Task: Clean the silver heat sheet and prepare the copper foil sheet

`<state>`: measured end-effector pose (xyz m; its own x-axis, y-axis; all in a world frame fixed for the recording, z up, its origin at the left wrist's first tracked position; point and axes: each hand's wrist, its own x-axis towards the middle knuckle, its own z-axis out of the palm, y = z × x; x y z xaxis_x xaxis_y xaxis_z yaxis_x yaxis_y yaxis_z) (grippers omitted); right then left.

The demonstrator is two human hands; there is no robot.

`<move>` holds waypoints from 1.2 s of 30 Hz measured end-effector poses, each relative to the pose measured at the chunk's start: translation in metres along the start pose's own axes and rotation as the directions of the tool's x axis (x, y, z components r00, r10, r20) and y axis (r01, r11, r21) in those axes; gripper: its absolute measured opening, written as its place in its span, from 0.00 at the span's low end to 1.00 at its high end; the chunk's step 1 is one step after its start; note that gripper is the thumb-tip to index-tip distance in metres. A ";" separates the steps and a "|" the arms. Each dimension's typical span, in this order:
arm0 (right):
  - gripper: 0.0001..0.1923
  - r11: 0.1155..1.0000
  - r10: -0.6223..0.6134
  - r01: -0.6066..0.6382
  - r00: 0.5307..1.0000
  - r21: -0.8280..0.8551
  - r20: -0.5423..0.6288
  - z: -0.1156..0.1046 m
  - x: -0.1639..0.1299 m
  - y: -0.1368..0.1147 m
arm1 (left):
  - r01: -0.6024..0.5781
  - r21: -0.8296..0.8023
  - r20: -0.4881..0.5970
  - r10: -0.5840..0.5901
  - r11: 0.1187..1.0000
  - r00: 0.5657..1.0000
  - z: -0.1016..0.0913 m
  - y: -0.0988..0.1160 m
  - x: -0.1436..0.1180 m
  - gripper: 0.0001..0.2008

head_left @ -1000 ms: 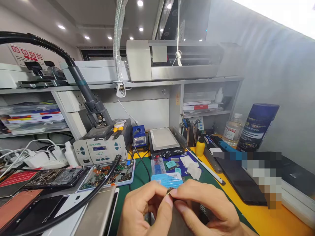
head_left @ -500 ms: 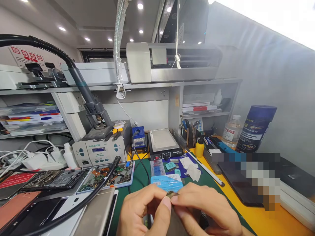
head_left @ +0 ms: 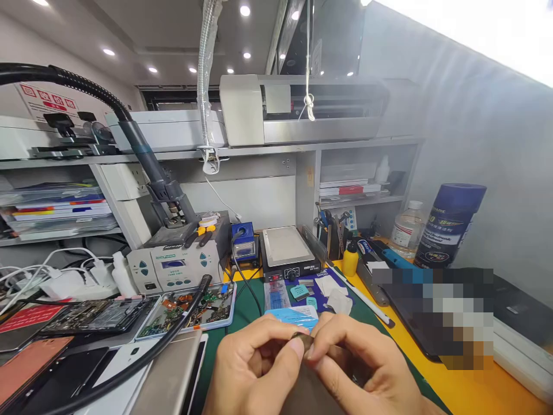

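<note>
Both hands have edged closer, left hand and right hand fingers pinching a small dark part before the blue card.

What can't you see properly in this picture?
- Head view: the tiny dark part pinched between the left hand and right hand is mostly covered by fingers; too small to identify.
- A pixelated patch blurs things on the yellow bench.
- Both wrists are cut off by the bottom edge.

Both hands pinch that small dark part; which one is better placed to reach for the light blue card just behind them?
Probably the right. The light blue card lies just beyond the right hand, whose fingers nearly overlap its edge. The left hand sits slightly further left and could keep pinching the small dark part.
</note>
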<state>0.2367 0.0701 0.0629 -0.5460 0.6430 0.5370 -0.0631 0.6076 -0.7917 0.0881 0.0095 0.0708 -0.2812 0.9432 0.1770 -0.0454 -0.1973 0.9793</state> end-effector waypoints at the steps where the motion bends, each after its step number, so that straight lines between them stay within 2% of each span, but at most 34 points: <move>1: 0.07 1.000 0.013 -0.014 1.000 0.009 0.013 0.000 0.000 0.000 | 0.006 -0.005 0.018 -0.006 1.000 1.000 -0.001 0.000 0.000 0.05; 5: 0.08 0.995 0.064 -0.069 0.995 0.067 0.080 0.001 0.000 -0.002 | -0.021 0.042 0.031 0.020 0.999 0.999 -0.004 -0.004 0.001 0.06; 9: 0.11 0.966 0.182 -0.203 0.974 0.160 0.138 0.000 -0.001 -0.002 | -0.043 0.017 0.038 0.042 0.999 0.998 -0.004 -0.006 0.000 0.08; 14: 0.12 0.952 0.244 -0.264 0.960 0.154 0.135 -0.001 0.002 0.000 | -0.017 -0.048 0.073 0.020 0.999 0.997 -0.002 -0.008 0.000 0.12; 17: 0.12 0.953 0.247 -0.269 0.956 0.140 0.156 -0.001 0.003 0.000 | 0.014 0.016 0.069 -0.015 1.000 0.997 -0.004 -0.009 0.001 0.12; 21: 0.09 0.930 0.296 -0.325 0.939 0.174 0.174 0.000 0.004 -0.002 | -0.017 0.106 0.074 0.009 0.994 0.997 -0.010 -0.007 0.005 0.11; 25: 0.15 0.863 0.381 -0.420 0.906 0.281 0.184 0.000 0.005 -0.001 | 0.017 0.117 0.121 -0.031 0.993 0.992 -0.015 -0.003 0.007 0.12; 30: 0.17 0.849 0.459 -0.479 0.878 0.222 0.138 -0.001 0.009 0.001 | 0.035 0.188 0.183 -0.070 0.981 0.981 -0.018 0.002 0.009 0.12; 36: 0.13 0.876 0.446 -0.452 0.892 0.169 0.071 -0.001 0.014 -0.004 | 0.066 0.321 0.123 -0.110 0.945 0.986 -0.019 -0.003 0.011 0.14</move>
<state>0.2305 0.0774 0.0740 -0.5748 0.8116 0.1048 0.0502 0.1627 -0.9854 0.0666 0.0155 0.0681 -0.1541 0.9849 0.0785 0.2462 -0.0387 0.9684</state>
